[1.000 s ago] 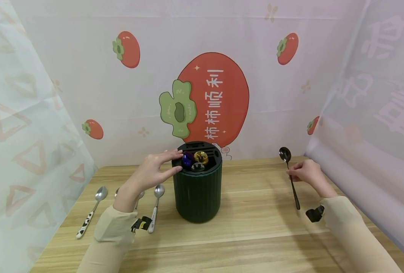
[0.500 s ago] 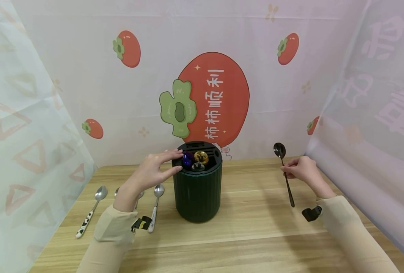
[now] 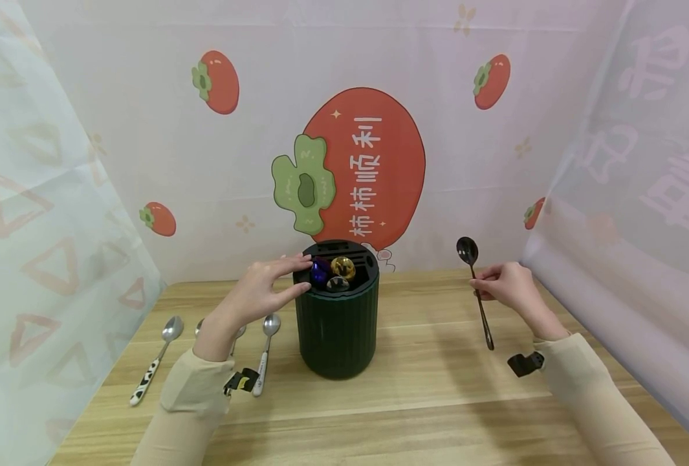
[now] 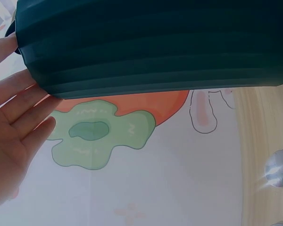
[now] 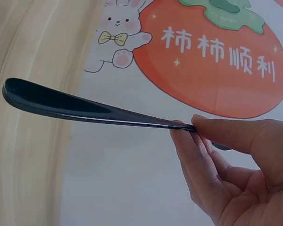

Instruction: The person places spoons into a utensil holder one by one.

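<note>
My right hand [image 3: 508, 285] pinches a black spoon [image 3: 481, 317] by its handle between thumb and fingers, raised over the table with its bowl tilted up. In the right wrist view the spoon's handle end [image 5: 56, 101] points left. My left hand [image 3: 262, 289] has its fingers fairly straight, resting at the rim of a dark green ribbed utensil holder [image 3: 337, 336]. The left wrist view shows those fingers [image 4: 26, 101] against the holder's top edge. Inside the slotted black top sit a blue-purple spoon bowl [image 3: 319, 272], a gold one [image 3: 343, 267] and a dark shiny one [image 3: 338, 284].
On the wooden table [image 3: 414, 414], left of the holder, lie a spoon with a cow-patterned handle [image 3: 156, 362] and a white-handled spoon [image 3: 265, 353]. Other spoons between them are partly hidden by the left arm. Persimmon-printed cloth [image 3: 437, 213] walls the back and sides.
My right hand has moved left and slightly up, carrying the black spoon toward the holder. The left hand keeps its place at the rim.
</note>
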{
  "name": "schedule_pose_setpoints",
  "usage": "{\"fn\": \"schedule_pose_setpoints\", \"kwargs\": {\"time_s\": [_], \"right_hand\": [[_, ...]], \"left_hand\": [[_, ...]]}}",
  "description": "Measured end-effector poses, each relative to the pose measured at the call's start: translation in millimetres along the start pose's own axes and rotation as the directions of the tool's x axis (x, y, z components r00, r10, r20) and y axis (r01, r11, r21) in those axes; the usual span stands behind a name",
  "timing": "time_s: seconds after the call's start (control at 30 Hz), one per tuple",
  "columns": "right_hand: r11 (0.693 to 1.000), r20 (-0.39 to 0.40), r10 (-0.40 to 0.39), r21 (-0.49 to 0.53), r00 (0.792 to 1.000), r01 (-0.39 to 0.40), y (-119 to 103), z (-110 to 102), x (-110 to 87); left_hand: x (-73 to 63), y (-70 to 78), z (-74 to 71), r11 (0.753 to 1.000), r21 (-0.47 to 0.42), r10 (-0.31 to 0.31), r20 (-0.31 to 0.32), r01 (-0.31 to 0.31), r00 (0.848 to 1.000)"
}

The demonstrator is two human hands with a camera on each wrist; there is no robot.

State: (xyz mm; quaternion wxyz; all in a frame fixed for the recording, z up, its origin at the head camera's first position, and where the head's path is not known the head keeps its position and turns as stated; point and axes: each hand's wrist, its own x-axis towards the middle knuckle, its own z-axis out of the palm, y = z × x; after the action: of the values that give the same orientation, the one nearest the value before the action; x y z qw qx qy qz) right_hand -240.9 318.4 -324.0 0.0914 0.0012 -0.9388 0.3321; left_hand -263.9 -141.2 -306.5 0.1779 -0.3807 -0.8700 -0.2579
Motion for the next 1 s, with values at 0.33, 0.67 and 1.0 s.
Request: {"fn": "schedule_pose_setpoints", "kwargs": {"time_s": [0.33, 0.67, 1.0], "right_hand": [[0.999, -0.027, -0.053, 0.008, 0.998, 0.053, -15, 4, -2.2], [0.995, -0.065, -0.098, 0.006, 0.993, 0.099, -33, 6, -4.6], [0.993, -0.07, -0.104, 0.055, 0.992, 0.108, -46, 14, -4.3]], "left_hand": [[0.1, 0.8, 0.2, 1.0, 0.0, -0.002, 0.0, 0.002, 1.0], [0.2, 0.7, 0.6, 1.0, -0.005, -0.013, 0.002, 0.013, 1.0], [-0.2, 0.9, 0.3, 1.0, -0.006, -0.012, 0.002, 0.012, 1.0]]}}
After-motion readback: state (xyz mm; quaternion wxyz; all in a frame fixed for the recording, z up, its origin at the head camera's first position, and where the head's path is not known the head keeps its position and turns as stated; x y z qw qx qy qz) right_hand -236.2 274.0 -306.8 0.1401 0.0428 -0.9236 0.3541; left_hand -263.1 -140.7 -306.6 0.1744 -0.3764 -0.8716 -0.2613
